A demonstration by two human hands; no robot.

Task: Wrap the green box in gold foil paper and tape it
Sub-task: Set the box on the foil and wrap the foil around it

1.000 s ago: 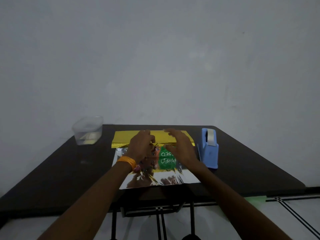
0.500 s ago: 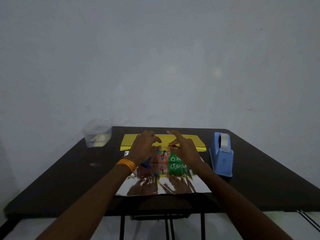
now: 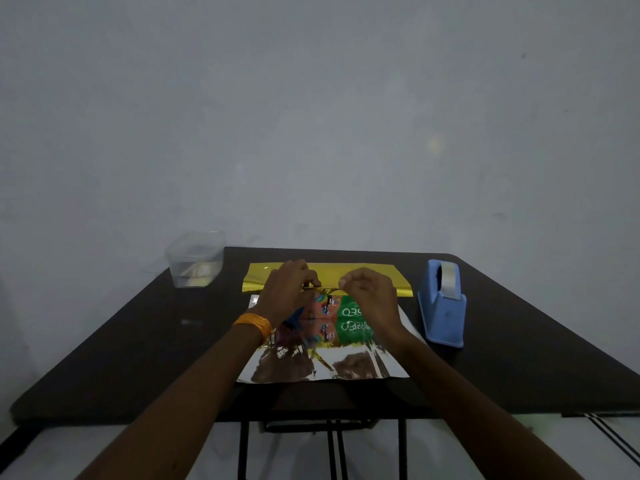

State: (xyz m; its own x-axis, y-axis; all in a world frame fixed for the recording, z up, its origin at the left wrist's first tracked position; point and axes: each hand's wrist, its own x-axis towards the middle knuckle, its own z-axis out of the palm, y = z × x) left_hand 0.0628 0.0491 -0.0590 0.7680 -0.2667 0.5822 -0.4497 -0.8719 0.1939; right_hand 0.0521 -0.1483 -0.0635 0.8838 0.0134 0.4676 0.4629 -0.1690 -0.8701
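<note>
The green box [image 3: 353,311] lies flat on the foil paper [image 3: 329,368], whose silver inner side faces up and mirrors the box print. The far part of the sheet shows its gold side [image 3: 394,280], folded toward me. My left hand [image 3: 287,292], with an orange band at the wrist, pinches the gold fold's near edge above the box's far side. My right hand [image 3: 370,292] pinches the same edge a little to the right. Both hands hide most of the box's far half.
A blue tape dispenser [image 3: 442,303] with a roll stands right of the sheet. A clear plastic container [image 3: 195,263] sits at the far left of the dark table [image 3: 138,341]. The sheet's near edge lies close to the table's front edge. A pale wall is behind.
My hands went from resting spread over the box to pinching the gold fold's edge with curled fingers. The camera view shifted, so the table sits more central.
</note>
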